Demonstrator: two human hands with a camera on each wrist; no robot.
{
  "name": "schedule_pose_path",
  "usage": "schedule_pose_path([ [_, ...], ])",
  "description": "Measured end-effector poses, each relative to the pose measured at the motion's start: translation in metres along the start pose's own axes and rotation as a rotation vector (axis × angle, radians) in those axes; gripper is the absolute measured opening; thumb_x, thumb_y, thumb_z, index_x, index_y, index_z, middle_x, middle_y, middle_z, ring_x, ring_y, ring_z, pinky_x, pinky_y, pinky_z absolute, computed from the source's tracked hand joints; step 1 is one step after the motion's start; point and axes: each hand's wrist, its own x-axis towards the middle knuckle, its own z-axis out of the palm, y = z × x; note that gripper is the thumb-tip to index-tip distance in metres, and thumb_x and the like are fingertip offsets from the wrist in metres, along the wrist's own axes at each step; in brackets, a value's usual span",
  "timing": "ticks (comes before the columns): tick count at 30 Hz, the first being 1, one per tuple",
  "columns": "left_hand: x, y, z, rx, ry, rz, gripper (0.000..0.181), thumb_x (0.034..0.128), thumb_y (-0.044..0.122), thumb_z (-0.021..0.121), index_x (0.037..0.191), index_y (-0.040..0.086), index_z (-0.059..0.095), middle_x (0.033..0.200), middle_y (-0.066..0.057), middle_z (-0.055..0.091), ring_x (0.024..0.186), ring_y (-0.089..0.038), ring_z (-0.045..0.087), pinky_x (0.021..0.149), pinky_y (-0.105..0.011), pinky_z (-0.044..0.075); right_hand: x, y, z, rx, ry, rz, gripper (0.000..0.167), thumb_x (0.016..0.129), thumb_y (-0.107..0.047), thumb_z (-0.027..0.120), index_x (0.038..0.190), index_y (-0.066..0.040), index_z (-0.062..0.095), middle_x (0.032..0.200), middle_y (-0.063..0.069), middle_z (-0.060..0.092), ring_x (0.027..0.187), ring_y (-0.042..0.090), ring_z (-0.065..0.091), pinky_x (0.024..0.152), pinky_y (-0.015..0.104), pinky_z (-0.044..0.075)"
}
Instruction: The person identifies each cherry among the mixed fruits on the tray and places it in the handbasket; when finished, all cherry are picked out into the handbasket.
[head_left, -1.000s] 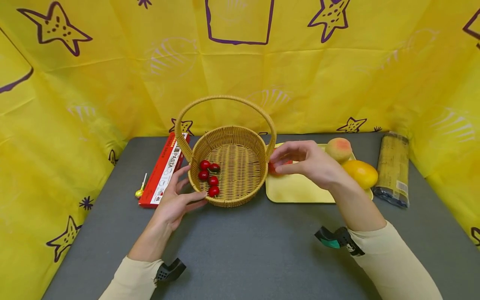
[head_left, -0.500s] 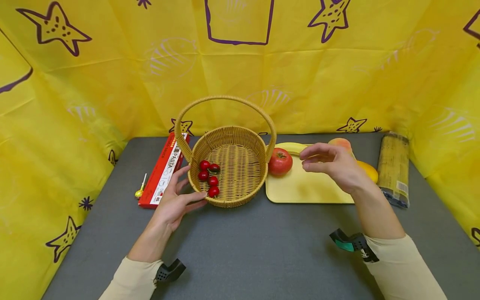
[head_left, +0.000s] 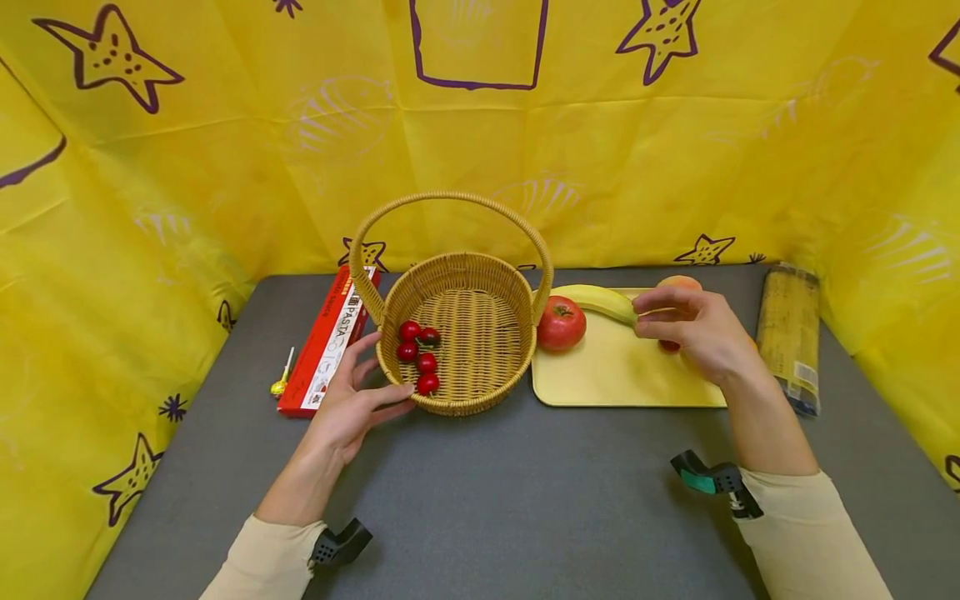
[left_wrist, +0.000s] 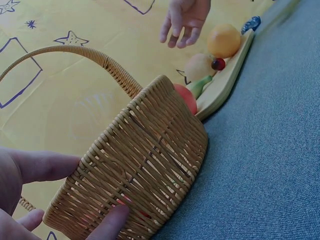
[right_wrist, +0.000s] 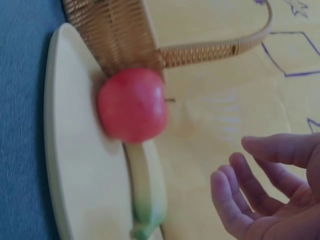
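My left hand (head_left: 348,417) rests against the near left side of a round wicker basket (head_left: 487,350). In the left wrist view its straight, spread fingers (left_wrist: 50,167) touch the rim and the outer wall. Several red cherries (head_left: 407,351) lie at the left inside the basket. My right hand (head_left: 701,329) hovers over a pale yellow tray (head_left: 600,375), its fingers loosely bent around nothing. A red apple (head_left: 561,323) sits on the tray against the basket. Behind it lies a banana (head_left: 600,301). A small dark red ball (left_wrist: 218,64) and a peach (head_left: 680,282) are partly hidden by my right hand.
Left of the basket are a red and white pasta box (head_left: 330,350) and a yellow lollipop (head_left: 280,385). A yellow-orange fruit (left_wrist: 224,41) lies at the tray's far end. A wrapped roll (head_left: 789,333) lies right of the tray, and a yellow curtain (head_left: 465,133) hangs behind.
My right hand has left the apple and moved right along the tray, which uncovers the apple and banana. The left hand and the basket stay put.
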Motion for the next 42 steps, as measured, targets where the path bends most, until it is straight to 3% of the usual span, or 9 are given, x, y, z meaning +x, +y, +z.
schedule_pose_path([
  [9,0.001,0.000,0.000,-0.004,0.005,0.005,0.094,0.0911,-0.011,0.071,0.163,0.027,0.024,0.161,-0.018,0.026,0.103,-0.022,0.069,0.090,-0.044,0.064,0.007,0.016,-0.005,-0.067,0.097,0.002,0.035,0.096,-0.014,0.076,0.128,-0.004,0.066,0.110,-0.007,0.067,0.084,0.007,0.068,0.074,0.028,0.063],
  [16,0.000,0.000,0.000,-0.004,0.006,0.004,0.094,0.0911,-0.011,0.071,0.163,0.027,0.024,0.161,-0.018,0.026,0.103,-0.022,0.069,0.090,-0.044,0.064,0.010,0.025,-0.002,-0.217,0.164,-0.028,0.032,0.095,-0.009,0.075,0.125,0.000,0.069,0.124,0.023,0.068,0.083,-0.007,0.064,0.070,0.021,0.061],
  [21,0.000,0.000,0.000,-0.010,0.009,0.006,0.094,0.0909,-0.011,0.071,0.163,0.027,0.024,0.161,-0.018,0.026,0.102,-0.022,0.069,0.089,-0.044,0.064,0.013,0.028,0.001,-0.345,0.213,-0.057,0.034,0.090,-0.008,0.077,0.123,-0.003,0.073,0.119,0.026,0.073,0.101,0.023,0.071,0.071,0.014,0.052],
  [25,0.000,-0.001,-0.001,-0.009,0.010,0.007,0.094,0.0911,-0.012,0.070,0.163,0.027,0.024,0.160,-0.018,0.027,0.101,-0.022,0.070,0.089,-0.044,0.064,0.014,0.029,0.003,-0.416,0.216,-0.083,0.034,0.088,-0.006,0.076,0.122,-0.003,0.073,0.118,0.027,0.073,0.111,0.042,0.069,0.084,0.029,0.050],
  [29,0.000,-0.001,-0.001,-0.010,0.006,0.008,0.094,0.0911,-0.011,0.071,0.163,0.027,0.024,0.161,-0.018,0.027,0.101,-0.022,0.070,0.089,-0.044,0.064,0.015,0.030,0.006,-0.464,0.194,-0.097,0.034,0.089,-0.004,0.074,0.122,0.000,0.071,0.120,0.030,0.071,0.114,0.047,0.067,0.093,0.054,0.052],
  [32,0.000,-0.001,-0.001,-0.009,0.004,0.007,0.094,0.0910,-0.011,0.071,0.163,0.027,0.024,0.161,-0.018,0.027,0.102,-0.023,0.070,0.089,-0.044,0.064,0.015,0.029,0.009,-0.504,0.171,-0.099,0.035,0.089,-0.005,0.071,0.123,0.000,0.070,0.122,0.032,0.070,0.116,0.050,0.065,0.103,0.067,0.043],
  [37,0.000,-0.001,-0.001,-0.010,0.002,0.002,0.094,0.0913,-0.011,0.071,0.163,0.027,0.024,0.161,-0.017,0.027,0.104,-0.025,0.069,0.090,-0.044,0.064,0.016,0.029,0.014,-0.566,0.161,-0.112,0.036,0.087,-0.005,0.069,0.123,0.000,0.071,0.123,0.031,0.069,0.114,0.051,0.065,0.101,0.067,0.045],
  [39,0.000,-0.001,0.000,-0.009,0.001,0.002,0.094,0.0914,-0.010,0.071,0.163,0.028,0.024,0.161,-0.017,0.027,0.105,-0.025,0.069,0.090,-0.044,0.064,0.016,0.029,0.017,-0.572,0.162,-0.114,0.036,0.086,-0.005,0.069,0.122,0.001,0.071,0.123,0.031,0.068,0.110,0.050,0.066,0.090,0.059,0.053],
  [42,0.000,0.000,0.000,-0.009,0.002,0.001,0.094,0.0914,-0.010,0.071,0.163,0.028,0.024,0.161,-0.017,0.027,0.104,-0.024,0.069,0.090,-0.045,0.064,0.016,0.030,0.019,-0.580,0.156,-0.106,0.038,0.085,-0.005,0.069,0.122,0.002,0.070,0.124,0.033,0.067,0.096,0.045,0.066,0.077,0.047,0.053],
])
